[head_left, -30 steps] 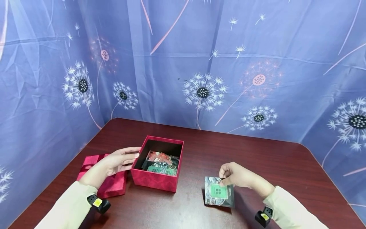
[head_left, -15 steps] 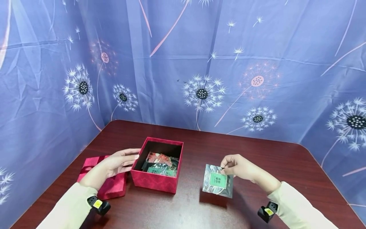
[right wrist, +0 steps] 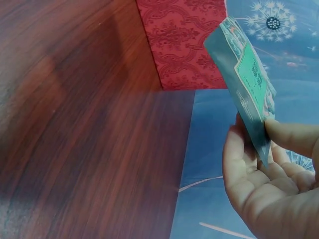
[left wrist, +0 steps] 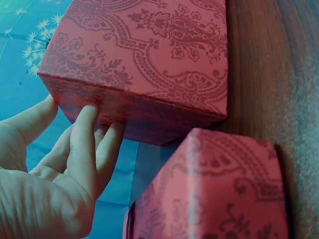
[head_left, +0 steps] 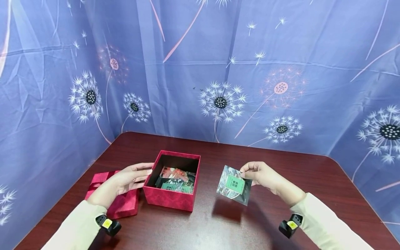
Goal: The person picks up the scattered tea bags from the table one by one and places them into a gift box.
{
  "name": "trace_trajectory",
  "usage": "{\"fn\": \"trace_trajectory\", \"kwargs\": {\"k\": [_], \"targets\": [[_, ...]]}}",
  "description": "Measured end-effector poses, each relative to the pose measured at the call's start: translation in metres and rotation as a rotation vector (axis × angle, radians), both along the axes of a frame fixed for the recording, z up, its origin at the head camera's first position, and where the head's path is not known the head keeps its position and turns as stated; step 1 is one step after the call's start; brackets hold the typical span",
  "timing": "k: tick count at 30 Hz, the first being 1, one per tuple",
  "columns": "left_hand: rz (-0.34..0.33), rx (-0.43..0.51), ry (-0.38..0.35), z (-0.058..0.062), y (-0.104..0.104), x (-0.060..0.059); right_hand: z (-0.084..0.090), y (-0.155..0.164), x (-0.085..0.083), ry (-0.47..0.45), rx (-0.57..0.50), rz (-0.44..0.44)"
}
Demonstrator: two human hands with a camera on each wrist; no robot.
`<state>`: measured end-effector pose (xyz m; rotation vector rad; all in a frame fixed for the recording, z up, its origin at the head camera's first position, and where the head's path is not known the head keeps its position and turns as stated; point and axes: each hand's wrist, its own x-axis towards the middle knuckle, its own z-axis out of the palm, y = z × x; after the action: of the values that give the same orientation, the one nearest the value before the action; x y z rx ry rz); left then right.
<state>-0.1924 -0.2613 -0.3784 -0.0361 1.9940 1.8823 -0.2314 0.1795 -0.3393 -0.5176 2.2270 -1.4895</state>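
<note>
My right hand [head_left: 264, 177] pinches a flat sachet [head_left: 232, 184] by its upper right corner, thumb in front and fingers behind. The sachet has a green label on a grey landscape print and hangs tilted over the table, its shadow below it. In the right wrist view the sachet [right wrist: 249, 82] shows nearly edge-on. A red patterned box [head_left: 170, 198] stands uncovered left of it, with several similar sachets [head_left: 176, 178] lying inside. My left hand [head_left: 128, 178] rests straight fingertips against the box's left side; the left wrist view shows these fingers [left wrist: 82, 149] on the patterned wall.
The red box lid [head_left: 125, 205], with a ribbon across it, lies on the table under the left forearm. The dark red wooden table [head_left: 215, 149] meets a blue dandelion-print curtain [head_left: 187, 86] at the back and sides.
My right hand has lifted the sachet from low near the table, moving it away from me and slightly left, tilting it. The left hand and box have stayed in place.
</note>
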Motion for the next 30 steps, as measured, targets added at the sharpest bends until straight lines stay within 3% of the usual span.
{"fn": "trace_trajectory", "kwargs": {"k": [19,30], "targets": [[0.009,-0.014,-0.007,-0.002,-0.002,-0.002,0.019,-0.045,-0.027,-0.096,-0.180,-0.002],[-0.008,-0.001,0.000,0.000,-0.001,-0.001,0.019,-0.075,-0.040,-0.161,-0.173,-0.018]]}}
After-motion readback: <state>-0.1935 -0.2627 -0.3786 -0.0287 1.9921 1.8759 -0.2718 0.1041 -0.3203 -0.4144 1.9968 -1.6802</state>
